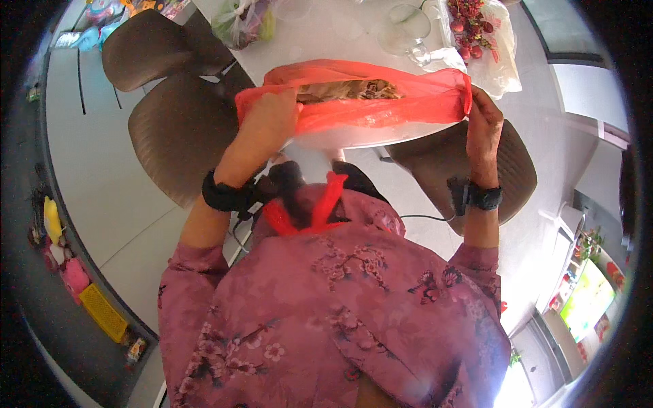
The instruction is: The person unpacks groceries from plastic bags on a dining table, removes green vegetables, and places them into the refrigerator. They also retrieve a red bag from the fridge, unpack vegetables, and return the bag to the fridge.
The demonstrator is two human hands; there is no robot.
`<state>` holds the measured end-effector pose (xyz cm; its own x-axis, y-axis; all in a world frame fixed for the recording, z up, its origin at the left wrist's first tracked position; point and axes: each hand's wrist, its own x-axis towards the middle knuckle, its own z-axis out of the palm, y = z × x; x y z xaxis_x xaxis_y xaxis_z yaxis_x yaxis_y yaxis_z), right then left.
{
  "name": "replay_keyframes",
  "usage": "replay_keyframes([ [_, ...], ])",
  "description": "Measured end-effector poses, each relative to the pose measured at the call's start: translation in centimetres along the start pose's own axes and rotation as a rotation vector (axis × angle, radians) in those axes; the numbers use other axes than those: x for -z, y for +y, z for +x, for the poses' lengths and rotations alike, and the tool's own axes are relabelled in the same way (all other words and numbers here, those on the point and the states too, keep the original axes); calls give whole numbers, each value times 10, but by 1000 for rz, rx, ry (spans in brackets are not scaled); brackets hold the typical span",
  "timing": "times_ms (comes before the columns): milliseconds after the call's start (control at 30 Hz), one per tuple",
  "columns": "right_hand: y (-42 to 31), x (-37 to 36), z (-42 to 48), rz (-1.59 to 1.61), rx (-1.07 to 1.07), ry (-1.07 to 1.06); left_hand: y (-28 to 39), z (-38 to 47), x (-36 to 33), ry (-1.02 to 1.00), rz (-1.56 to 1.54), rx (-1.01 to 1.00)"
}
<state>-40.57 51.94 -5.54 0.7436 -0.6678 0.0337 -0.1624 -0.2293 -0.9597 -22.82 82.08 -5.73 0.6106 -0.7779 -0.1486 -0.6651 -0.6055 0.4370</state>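
A thin red plastic bag (357, 112) is stretched wide over the near end of the white table. Its mouth gapes along the top, and crumpled brown material (367, 90) shows inside; I cannot tell exactly what it is. My left hand (270, 115) grips the bag's left end, its fingertips partly hidden by the hand itself. At the opposite end my right hand (484, 112) pinches the bag's right edge between thumb and fingers. Both wrists wear dark bands with small devices.
On the table (331, 35) lie a clear bag with colourful contents (245, 23), a glass (408, 28) and red berry sprigs (469, 30) on white plastic. Brown chairs stand left (173, 132) and right (474, 168). A thin cable (428, 217) runs to the right wrist.
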Motion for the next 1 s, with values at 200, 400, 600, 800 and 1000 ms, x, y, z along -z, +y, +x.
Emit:
replay_keyframes([
  [200, -54, -20, -4, -430, 473, 193, 24, 2, 2, 65, -138, -52],
  [400, -116, -62, -33, -238, 799, -381, 20, 2, -2, 178, -105, -75],
  [600, -4, -120, 17, -379, 434, -708, 24, -8, -1, 109, -6, 45],
  [800, 27, -99, 25, -606, 585, -730, 18, -21, -18, 151, 45, 87],
  [1000, 49, -105, 25, -776, 746, -634, 36, -21, -23, 86, 96, 130],
])
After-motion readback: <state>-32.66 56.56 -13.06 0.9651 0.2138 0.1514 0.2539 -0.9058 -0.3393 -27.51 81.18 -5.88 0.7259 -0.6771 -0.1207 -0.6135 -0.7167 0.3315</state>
